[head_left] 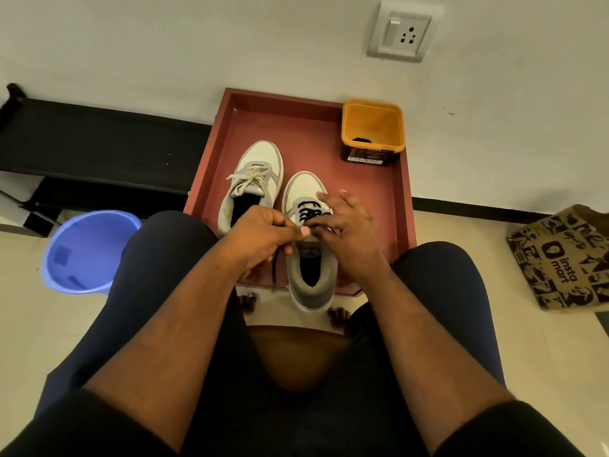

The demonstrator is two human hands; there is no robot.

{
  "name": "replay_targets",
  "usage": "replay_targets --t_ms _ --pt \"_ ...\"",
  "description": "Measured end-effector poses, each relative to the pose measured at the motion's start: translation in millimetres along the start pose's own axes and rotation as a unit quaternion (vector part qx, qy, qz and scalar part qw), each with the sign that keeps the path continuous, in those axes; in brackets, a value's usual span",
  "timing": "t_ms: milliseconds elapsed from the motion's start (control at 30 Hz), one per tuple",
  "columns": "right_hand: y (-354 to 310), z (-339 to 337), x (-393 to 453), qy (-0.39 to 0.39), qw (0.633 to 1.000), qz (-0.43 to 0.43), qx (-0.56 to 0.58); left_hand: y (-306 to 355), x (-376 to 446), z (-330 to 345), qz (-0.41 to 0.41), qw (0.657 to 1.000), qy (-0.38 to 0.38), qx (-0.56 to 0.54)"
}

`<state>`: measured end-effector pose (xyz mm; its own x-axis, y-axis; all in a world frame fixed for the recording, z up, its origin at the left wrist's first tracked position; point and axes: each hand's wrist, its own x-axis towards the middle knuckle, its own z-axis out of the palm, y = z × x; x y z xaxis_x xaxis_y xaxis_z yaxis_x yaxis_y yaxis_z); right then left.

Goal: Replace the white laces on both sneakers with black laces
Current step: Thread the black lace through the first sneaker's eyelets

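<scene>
While the right sneaker (308, 222) lies at the near right of the red tray (400, 192), its heel hanging past the near rim, both hands work over its tongue. The left hand (263, 234) has its fingers curled, pinching a black lace (275, 268) whose loose end hangs down beside the shoe's left flank. The right hand (346, 225) pinches the same lace at the upper eyelets with thumb and forefinger, while its other fingers fan out loosely over the toe side. Black lacing already crosses the far eyelets of this shoe. The left sneaker (252, 183) sits just beside it, farther and to the left, toe pointing away, and carries white laces (250, 179) that lie slack across its tongue. At the tray's far right corner stands a yellow tub (372, 133) with something dark in its bottom; what it is cannot be told. On the floor to the left is a blue bucket (85, 252), and to the right a printed paper bag (560, 258). A wall socket (403, 31) is on the far wall.
</scene>
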<state>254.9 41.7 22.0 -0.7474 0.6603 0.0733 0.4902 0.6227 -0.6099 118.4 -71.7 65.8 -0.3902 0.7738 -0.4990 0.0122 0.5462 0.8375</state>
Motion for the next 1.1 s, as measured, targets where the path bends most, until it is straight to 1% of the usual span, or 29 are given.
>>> replay_targets --t_ms 33,67,100,167,233,333,367,467,533,567,600,633,667,700,733,767,833,867,933,1000,1067,1100 --pt "5.7 -3.2 1.9 0.03 0.998 0.043 0.026 -1.0 0.8 -3.4 0.001 1.0 0.01 -0.003" --pt "10.9 -8.1 3.7 0.044 0.996 0.081 0.023 -1.9 1.5 -6.8 0.002 1.0 0.017 -0.006" --pt "15.4 -12.7 5.5 0.039 0.993 0.109 -0.008 -2.0 2.2 -9.7 0.005 1.0 0.019 -0.006" --pt "18.7 -17.6 6.1 0.004 0.988 0.127 -0.085 -0.8 2.4 -11.2 0.017 1.0 0.009 -0.001" --pt "17.7 -17.1 4.2 0.002 0.986 0.124 -0.116 1.9 1.2 -11.2 0.024 1.0 -0.007 0.003" --pt "22.1 -21.0 7.0 0.047 0.977 0.187 -0.09 3.2 0.8 -11.1 0.03 1.0 0.002 0.003" --pt "23.2 -21.2 8.8 0.049 0.975 0.202 -0.084 1.8 2.0 -9.2 0.032 0.999 0.006 0.001" --pt "22.0 -14.7 9.9 0.024 0.976 0.186 -0.106 -4.0 7.7 1.0 0.024 1.0 0.009 -0.018" --pt "17.8 -13.0 8.4 0.019 0.98 0.168 -0.102 -8.3 12.9 7.2 0.03 0.998 0.022 -0.042" --pt "14.8 -13.6 7.3 0.025 0.988 0.133 -0.076 -10.0 16.1 9.5 0.042 0.997 0.037 -0.053" --pt "11.4 -13.9 6.6 0.037 0.997 0.069 -0.022 -12.2 20.2 11.2 0.057 0.995 0.055 -0.06" --pt "8.7 -13.5 6.3 0.05 0.998 -0.006 0.042 -13.9 24.1 13.3 0.071 0.993 0.074 -0.058" --pt "7.2 -10.8 5.1 0.056 0.993 -0.057 0.088 -16.2 28.2 15.5 0.083 0.991 0.094 -0.05" --pt "6.2 -6.8 4.0 0.054 0.988 -0.08 0.117 -17.7 31.7 17.4 0.098 0.988 0.115 -0.033" --pt "5.0 -2.6 2.2 0.041 0.986 -0.072 0.141 -19.9 34.6 19.8 0.115 0.984 0.132 -0.013" --pt "2.2 -0.3 1.0 0.022 0.984 -0.044 0.171 -20.4 35.4 22.4 0.132 0.981 0.143 0.005" --pt "0.7 3.1 -0.5 -0.025 0.973 0.001 0.228 -20.2 34.6 28.9 0.153 0.977 0.148 0.026" --pt "1.1 4.5 -1.4 -0.037 0.971 0.003 0.237 -20.5 34.2 32.1 0.159 0.976 0.147 0.023" --pt "2.3 5.8 -2.0 -0.034 0.974 0.001 0.226 -22.1 35.1 36.4 0.162 0.974 0.156 0.013" --pt "5.2 5.5 0.3 -0.012 0.982 0.008 0.188 -24.4 37.8 35.5 0.146 0.972 0.182 0.011" --pt "10.4 5.6 2.9 0.006 0.99 0.019 0.139 -28.2 40.3 31.1 0.115 0.972 0.2 0.034" --pt "12.5 5.6 4.0 0.014 0.993 0.026 0.116 -29.5 39.9 29.0 0.1 0.974 0.196 0.059"
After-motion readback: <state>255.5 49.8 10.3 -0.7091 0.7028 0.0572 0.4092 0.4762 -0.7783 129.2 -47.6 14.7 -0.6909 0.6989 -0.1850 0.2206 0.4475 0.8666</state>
